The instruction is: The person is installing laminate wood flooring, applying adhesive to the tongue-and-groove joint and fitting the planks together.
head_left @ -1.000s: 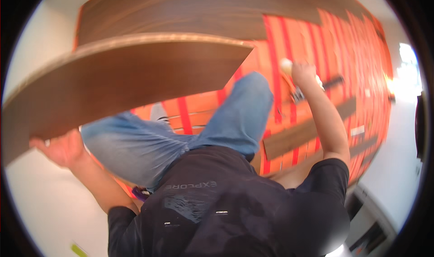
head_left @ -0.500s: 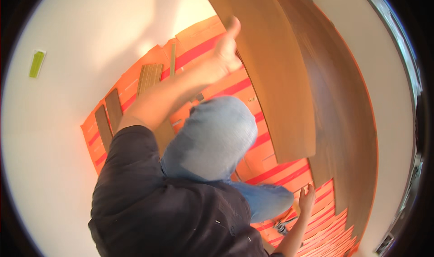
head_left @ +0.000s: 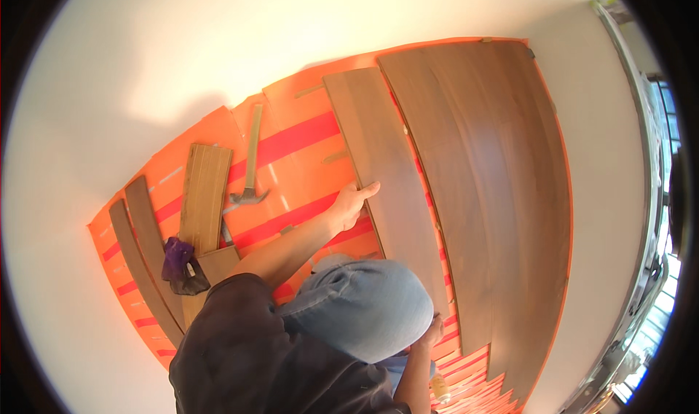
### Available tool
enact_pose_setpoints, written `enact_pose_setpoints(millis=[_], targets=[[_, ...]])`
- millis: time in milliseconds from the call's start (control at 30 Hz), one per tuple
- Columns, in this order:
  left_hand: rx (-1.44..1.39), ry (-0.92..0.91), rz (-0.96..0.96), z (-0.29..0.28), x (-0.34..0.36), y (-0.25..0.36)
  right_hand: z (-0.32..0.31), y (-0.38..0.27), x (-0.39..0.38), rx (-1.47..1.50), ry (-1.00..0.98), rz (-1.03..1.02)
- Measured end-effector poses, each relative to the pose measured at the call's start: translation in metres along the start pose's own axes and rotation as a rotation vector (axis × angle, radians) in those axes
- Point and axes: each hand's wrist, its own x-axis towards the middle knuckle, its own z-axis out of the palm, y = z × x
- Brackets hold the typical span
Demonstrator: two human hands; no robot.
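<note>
Since half a second ago, the long brown laminate plank [head_left: 386, 174] lies flat on the orange underlay [head_left: 291, 144].
Left hand [head_left: 352, 204] fingers press together along its nine-o'clock edge; right hand [head_left: 431, 334] grip cannot be told; seam unclosed, left strip bare.

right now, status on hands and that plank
Left hand gripping loose plank's left edge. Right hand at its near end. Plank beside laid boards. Nothing blocking.

Left hand [head_left: 351, 204] grips the left edge of a loose plank [head_left: 389, 188] lying on orange underlay [head_left: 291, 148]; right hand [head_left: 432, 334] touches its near end. A hammer [head_left: 250, 168] lies nearby.
</note>
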Motion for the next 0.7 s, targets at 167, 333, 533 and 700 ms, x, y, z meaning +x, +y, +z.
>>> enact_pose_setpoints(millis=[167, 333, 533, 700], targets=[[0.120, 0.070, 0.085, -0.014, 0.032, 0.006, 0.058, -0.020, 0.015, -0.255, 0.107, -0.024], [0.217, 0.150, 0.112, -0.008, 0.055, 0.014, 0.075, -0.035, 0.023, -0.266, 0.092, -0.045], [0.205, 0.172, 0.119, -0.011, 0.064, 0.012, 0.084, -0.039, 0.031, -0.224, 0.092, -0.033], [0.214, 0.186, 0.084, -0.006, 0.064, 0.015, 0.083, -0.038, 0.037, -0.177, 0.102, -0.047]])
